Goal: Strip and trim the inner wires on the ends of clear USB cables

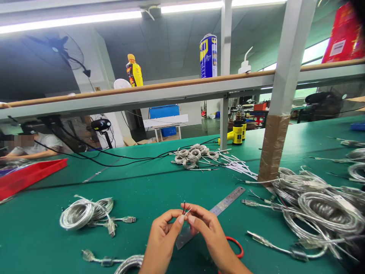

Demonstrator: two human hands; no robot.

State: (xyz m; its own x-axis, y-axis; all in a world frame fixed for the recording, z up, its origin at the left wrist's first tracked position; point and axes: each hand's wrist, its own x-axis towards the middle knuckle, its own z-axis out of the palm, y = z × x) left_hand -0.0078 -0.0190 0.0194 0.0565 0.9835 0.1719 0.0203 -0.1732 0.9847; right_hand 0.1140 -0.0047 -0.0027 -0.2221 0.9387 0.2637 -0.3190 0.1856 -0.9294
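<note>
In the head view, the left hand (pixel 162 233) and right hand (pixel 210 227) pinch thin cable wires (pixel 184 209) over the steel ruler (pixel 228 201), free ends fanning upward and rightward; the red tray (pixel 37 176) holds blurred, unidentifiable contents; the wires look black, reddish and white

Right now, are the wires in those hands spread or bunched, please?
Spread at the tips: the wires between the left hand and right hand diverge, black pointing up, white slanting right.
</note>
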